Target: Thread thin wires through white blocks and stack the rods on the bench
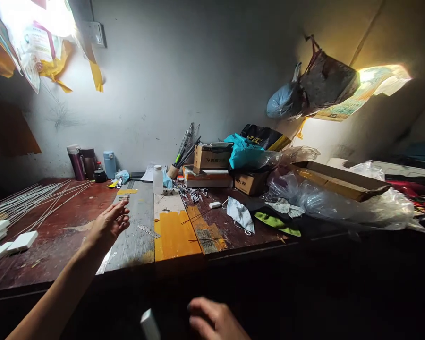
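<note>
Left hand is held open over the bench, nothing gripped, near a metal strip. Right hand is seen low beside a white block; its grip can't be told.

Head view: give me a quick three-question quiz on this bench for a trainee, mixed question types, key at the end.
1. True or false: the left hand is reaching out over the bench with its fingers spread and nothing gripped.
2. Which lies nearest the right hand? A) the white bottle B) the small white block at the bottom edge C) the face mask
3. Fill in: the long thin white rods lie on the ___ side of the bench.

Key: 1 true; 2 B; 3 left. Whether the right hand actually touches the block cannot be told; the picture is dark and blurred there.
</note>
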The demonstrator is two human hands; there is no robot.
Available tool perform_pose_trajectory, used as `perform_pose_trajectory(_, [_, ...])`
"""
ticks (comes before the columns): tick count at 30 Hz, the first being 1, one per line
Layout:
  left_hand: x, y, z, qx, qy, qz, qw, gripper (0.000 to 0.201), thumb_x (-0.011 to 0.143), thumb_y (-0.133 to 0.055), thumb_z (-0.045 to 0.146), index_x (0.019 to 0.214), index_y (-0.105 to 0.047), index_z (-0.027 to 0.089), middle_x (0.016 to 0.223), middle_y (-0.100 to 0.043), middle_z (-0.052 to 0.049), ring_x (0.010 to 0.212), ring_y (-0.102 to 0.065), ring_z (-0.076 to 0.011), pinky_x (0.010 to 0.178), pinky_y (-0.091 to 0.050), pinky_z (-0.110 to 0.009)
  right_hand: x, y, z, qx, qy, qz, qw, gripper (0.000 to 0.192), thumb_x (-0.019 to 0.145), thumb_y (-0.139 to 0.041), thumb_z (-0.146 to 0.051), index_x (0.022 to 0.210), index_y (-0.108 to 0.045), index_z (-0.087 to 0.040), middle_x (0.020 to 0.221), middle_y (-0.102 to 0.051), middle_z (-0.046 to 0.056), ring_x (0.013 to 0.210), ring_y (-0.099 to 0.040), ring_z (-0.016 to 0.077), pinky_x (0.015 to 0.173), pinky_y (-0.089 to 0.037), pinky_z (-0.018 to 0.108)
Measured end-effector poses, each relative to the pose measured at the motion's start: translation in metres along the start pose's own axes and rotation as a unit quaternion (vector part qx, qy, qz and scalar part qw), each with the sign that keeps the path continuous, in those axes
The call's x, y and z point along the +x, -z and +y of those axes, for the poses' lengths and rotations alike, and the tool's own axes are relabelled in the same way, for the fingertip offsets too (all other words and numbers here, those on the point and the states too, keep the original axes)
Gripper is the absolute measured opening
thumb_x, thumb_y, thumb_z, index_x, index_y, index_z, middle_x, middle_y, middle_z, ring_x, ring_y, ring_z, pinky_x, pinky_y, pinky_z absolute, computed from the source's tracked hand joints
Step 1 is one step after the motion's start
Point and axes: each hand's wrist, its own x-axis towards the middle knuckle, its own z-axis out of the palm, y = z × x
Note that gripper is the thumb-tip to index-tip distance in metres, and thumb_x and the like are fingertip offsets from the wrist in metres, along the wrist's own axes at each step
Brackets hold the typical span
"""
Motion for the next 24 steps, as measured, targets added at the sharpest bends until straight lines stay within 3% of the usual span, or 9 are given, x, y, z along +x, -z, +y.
perform_pose_trajectory(3, [-0.006, 0.022, -0.004, 0.02, 0.006, 0.003, 1.0, 0.032, 0.066, -0.081, 0.023, 0.092, -0.065, 0.014, 0.062, -0.062, 0.001, 0.045, -0.054, -0.0082, 0.041, -0.045, -0.016, 0.053, 0.036, -0.018, -0.078, 0.081, 0.118, 0.987, 0.015, 0.089, -0.051, -0.023, 0.094, -0.065, -0.02, 0.092, -0.07, 0.003, 0.086, -0.064, 0.0173, 0.078, -0.046, 0.025])
perform_pose_trajectory(5, [-0.008, 0.036, -0.012, 0.031, 0.017, 0.001, 0.999, 0.043, 0.057, -0.087, 0.027, 0.091, -0.066, 0.013, 0.061, -0.062, 0.001, 0.044, -0.053, -0.0081, 0.038, -0.043, -0.015, 0.1, 0.054, -0.027, -0.161, 0.099, 0.145, 0.971, 0.016, 0.09, -0.049, -0.019, 0.092, -0.065, -0.018, 0.093, -0.069, 0.005, 0.088, -0.063, 0.0169, 0.078, -0.046, 0.024])
perform_pose_trajectory(9, [-0.01, 0.056, -0.031, 0.06, 0.052, 0.023, 0.997, 0.054, 0.051, -0.09, 0.036, 0.093, -0.065, 0.014, 0.06, -0.061, 0.001, 0.042, -0.052, -0.0074, 0.037, -0.042, -0.015, 0.197, 0.069, -0.034, -0.207, 0.092, 0.124, 0.966, 0.015, 0.09, -0.051, -0.014, 0.09, -0.066, -0.014, 0.095, -0.069, 0.009, 0.092, -0.063, 0.0189, 0.083, -0.046, 0.029])
perform_pose_trajectory(12, [-0.013, 0.063, -0.043, 0.07, 0.07, 0.048, 0.994, 0.055, 0.052, -0.09, 0.037, 0.094, -0.063, 0.015, 0.058, -0.061, 0.002, 0.039, -0.051, -0.0071, 0.033, -0.038, -0.013, 0.249, 0.068, -0.033, -0.236, 0.089, 0.077, 0.965, 0.013, 0.092, -0.055, -0.022, 0.092, -0.065, -0.013, 0.096, -0.068, 0.005, 0.092, -0.063, 0.0189, 0.085, -0.049, 0.037])
perform_pose_trajectory(17, [-0.021, 0.063, -0.052, 0.077, 0.084, 0.072, 0.991, 0.062, 0.047, -0.09, 0.047, 0.092, -0.062, 0.014, 0.054, -0.059, 0.003, 0.035, -0.049, -0.0061, 0.03, -0.037, -0.013, 0.289, 0.054, -0.03, -0.27, 0.091, 0.019, 0.958, 0.023, 0.091, -0.058, -0.031, 0.107, -0.061, -0.014, 0.11, -0.063, 0.006, 0.098, -0.062, 0.0205, 0.085, -0.051, 0.042])
perform_pose_trajectory(21, [-0.027, 0.058, -0.051, 0.074, 0.097, 0.063, 0.991, 0.072, 0.039, -0.089, 0.056, 0.091, -0.062, 0.015, 0.053, -0.058, 0.005, 0.034, -0.049, -0.0062, 0.029, -0.039, -0.014, 0.301, 0.046, -0.028, -0.285, 0.083, 0.01, 0.955, 0.024, 0.093, -0.056, -0.031, 0.11, -0.06, -0.015, 0.111, -0.062, 0.007, 0.096, -0.062, 0.02, 0.083, -0.052, 0.041])
perform_pose_trajectory(24, [-0.031, 0.055, -0.05, 0.07, 0.101, 0.052, 0.991, 0.069, 0.041, -0.088, 0.056, 0.089, -0.062, 0.015, 0.052, -0.058, 0.005, 0.032, -0.047, -0.0061, 0.028, -0.038, -0.014, 0.305, 0.044, -0.024, -0.292, 0.08, 0.021, 0.953, 0.025, 0.093, -0.056, -0.031, 0.112, -0.059, -0.015, 0.112, -0.062, 0.007, 0.095, -0.062, 0.0198, 0.082, -0.053, 0.04])
